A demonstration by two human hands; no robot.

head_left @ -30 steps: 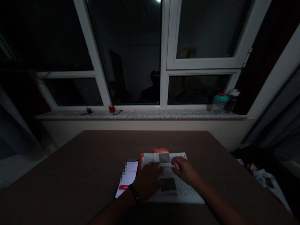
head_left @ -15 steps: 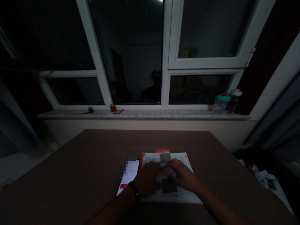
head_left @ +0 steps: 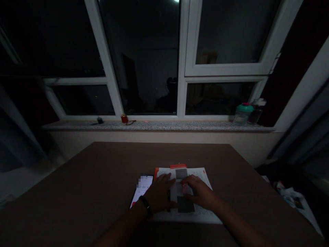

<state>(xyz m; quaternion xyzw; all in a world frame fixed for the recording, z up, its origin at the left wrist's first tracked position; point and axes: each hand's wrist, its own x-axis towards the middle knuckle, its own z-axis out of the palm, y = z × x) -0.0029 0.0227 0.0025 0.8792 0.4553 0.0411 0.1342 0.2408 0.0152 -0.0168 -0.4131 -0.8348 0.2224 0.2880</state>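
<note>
Printed pages [head_left: 203, 216] with an orange edge lie on the table in front of me. On them is a paper strip [head_left: 173, 198] with dark grey squares and an orange end. My right hand [head_left: 199, 192] rests on the pages, its fingers closed around a small pink block [head_left: 184, 188]; its exact kind is unclear in the dim light. My left hand [head_left: 161, 193], a black band on its wrist, lies on the left part of the pages, fingers spread. A narrow dark thing [head_left: 169, 196] shows partly beside its palm. A lit phone [head_left: 141, 190] lies left of that hand.
The brown table [head_left: 123, 157] reaches towards the window wall. On the stone sill [head_left: 164, 126] stand a red jar [head_left: 124, 118], a small dark bottle [head_left: 99, 120] and a teal-lidded shaker [head_left: 243, 113]. Papers and bags [head_left: 293, 197] lie beyond the table's right edge.
My left hand has shifted slightly left, away from the pink block, and its fingers have spread. The phone has slid a little up the table and its screen differs. My right hand stays put.
</note>
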